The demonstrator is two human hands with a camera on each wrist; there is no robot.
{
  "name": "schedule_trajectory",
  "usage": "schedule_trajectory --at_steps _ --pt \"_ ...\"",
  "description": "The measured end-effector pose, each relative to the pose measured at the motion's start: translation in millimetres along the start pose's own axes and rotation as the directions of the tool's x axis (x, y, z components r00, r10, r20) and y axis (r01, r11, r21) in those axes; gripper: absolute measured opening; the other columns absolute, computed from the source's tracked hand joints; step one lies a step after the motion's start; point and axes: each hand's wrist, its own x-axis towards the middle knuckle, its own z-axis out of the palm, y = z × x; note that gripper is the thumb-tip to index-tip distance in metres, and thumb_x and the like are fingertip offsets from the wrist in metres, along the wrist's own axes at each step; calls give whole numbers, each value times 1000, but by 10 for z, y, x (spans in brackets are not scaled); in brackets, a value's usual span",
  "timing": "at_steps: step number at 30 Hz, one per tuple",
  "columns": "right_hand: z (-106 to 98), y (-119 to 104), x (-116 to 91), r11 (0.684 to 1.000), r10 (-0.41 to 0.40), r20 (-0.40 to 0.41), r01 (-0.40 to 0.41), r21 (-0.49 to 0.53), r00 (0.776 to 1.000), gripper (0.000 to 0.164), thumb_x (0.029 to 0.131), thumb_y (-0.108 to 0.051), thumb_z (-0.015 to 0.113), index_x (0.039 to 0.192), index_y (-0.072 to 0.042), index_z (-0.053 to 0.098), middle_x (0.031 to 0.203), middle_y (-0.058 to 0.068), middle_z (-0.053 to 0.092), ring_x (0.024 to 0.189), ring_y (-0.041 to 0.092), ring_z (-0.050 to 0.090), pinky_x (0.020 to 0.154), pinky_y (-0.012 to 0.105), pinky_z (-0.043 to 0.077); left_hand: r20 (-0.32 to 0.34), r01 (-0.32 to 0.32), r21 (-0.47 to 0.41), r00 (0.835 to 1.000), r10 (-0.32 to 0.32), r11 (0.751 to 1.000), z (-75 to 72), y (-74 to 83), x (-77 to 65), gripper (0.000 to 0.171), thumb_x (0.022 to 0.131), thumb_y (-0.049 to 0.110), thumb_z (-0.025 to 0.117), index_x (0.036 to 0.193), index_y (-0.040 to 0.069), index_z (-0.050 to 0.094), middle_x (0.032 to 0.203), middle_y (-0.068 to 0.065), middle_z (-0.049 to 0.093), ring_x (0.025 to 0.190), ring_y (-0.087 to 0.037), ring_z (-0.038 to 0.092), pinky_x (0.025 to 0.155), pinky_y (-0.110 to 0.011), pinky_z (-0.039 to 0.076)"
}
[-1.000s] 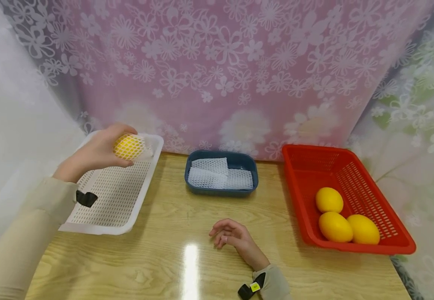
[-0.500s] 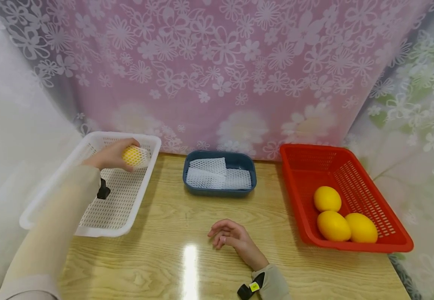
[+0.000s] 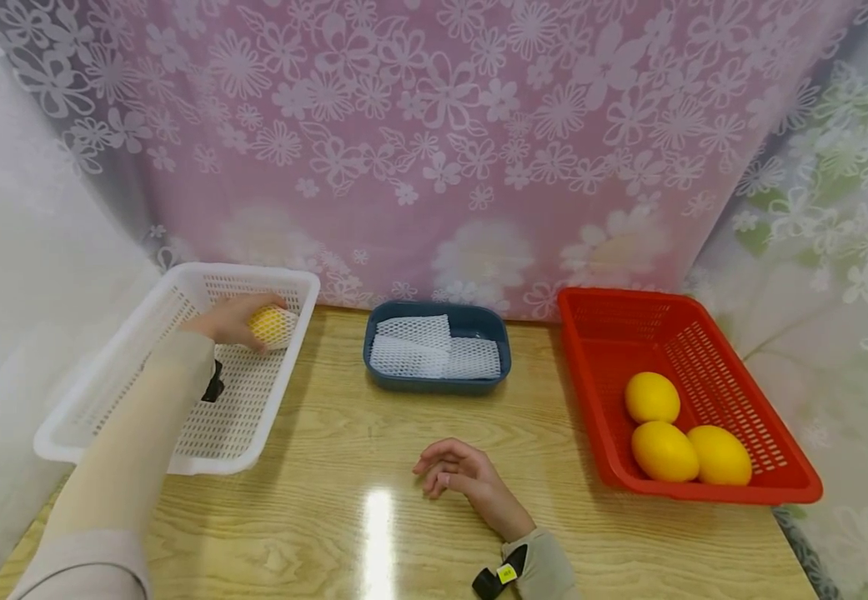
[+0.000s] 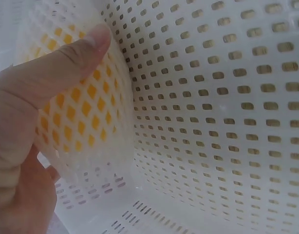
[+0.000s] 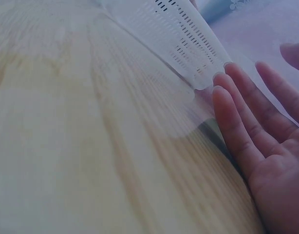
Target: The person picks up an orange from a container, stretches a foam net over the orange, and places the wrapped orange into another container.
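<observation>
Inside the white basket (image 3: pixel 216 465), toward its far right corner, the left hand (image 3: pixel 234 319) gripped a yellow fruit (image 3: pixel 272 325) jacketed in a white foam net, fingers and thumb wrapped round it. Left wrist view: thumb lay across the net, yellow skin showed through diamond-shaped openings, pale net ends ran past the fruit. Couldn't tell whether it touched the basket floor. Basket was rectangular, glossy white plastic, rounded rim, rows of small slots. Right hand (image 3: pixel 471 483) was near the middle of the desk (image 3: pixel 313 517), relaxed, palm turned inward, fingers loosely bent; right wrist view had them fairly straight. Black strap (image 3: pixel 488 583) with a yellow tag sat at that wrist, over a beige sleeve (image 3: pixel 546 567). Desk surface was pale wood grain, shiny enough to throw a bright streak of glare. Mid-desk at the back: blue tub (image 3: pixel 434 384), smooth, rounded corners, with flat white foam nets (image 3: pixel 411 354) overlapping inside. On the right, red basket (image 3: pixel 621 321), slotted plastic, sloped walls, held three smooth yellow fruits (image 3: pixel 664 452), round to oval, grouped at its near end. Behind the lot hung pink cloth (image 3: pixel 434 208) printed with white flowers.
</observation>
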Motion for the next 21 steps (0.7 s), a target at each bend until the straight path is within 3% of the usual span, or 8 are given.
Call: schedule_trajectory --at_steps 6,13,17,19,21 --pt "5 19 -6 1000 5 -2 -5 6 1000 34 98 7 45 127 25 40 114 45 51 90 35 62 76 34 56 12 -1 67 1000 0 998 -2 88 -57 87 73 17 87 147 15 43 155 -20 33 141 -50 19 104 -78 1" --pt "-1 39 -7 1000 -6 8 6 9 1000 34 98 7 45 127 24 40 114 45 51 90 35 63 76 34 56 -60 -30 76 998 34 997 -37 24 -18 85 73 25 88 145 11 45 149 -23 38 134 -52 32 102 -78 15" --pt "9 11 0 1000 2 1 -2 12 1000 33 98 8 44 127 23 41 115 44 52 90 38 62 77 35 56 -105 -54 114 992 66 992 -209 265 -25 58 87 24 77 137 7 54 140 -23 49 126 -50 43 99 -76 25" --pt "14 7 0 1000 4 -4 -4 9 1000 33 97 9 44 127 22 42 115 43 53 90 40 61 77 36 56 -157 -58 124 985 77 991 -289 430 -18 48 93 23 70 135 6 54 135 -23 53 122 -48 46 98 -72 27" --pt "16 14 -8 1000 9 -6 -9 4 1000 33 97 9 45 128 20 44 114 42 54 90 40 61 77 36 56 -241 -71 87 966 90 994 -344 613 -6 46 95 22 67 136 6 53 132 -23 56 120 -47 48 98 -69 29"
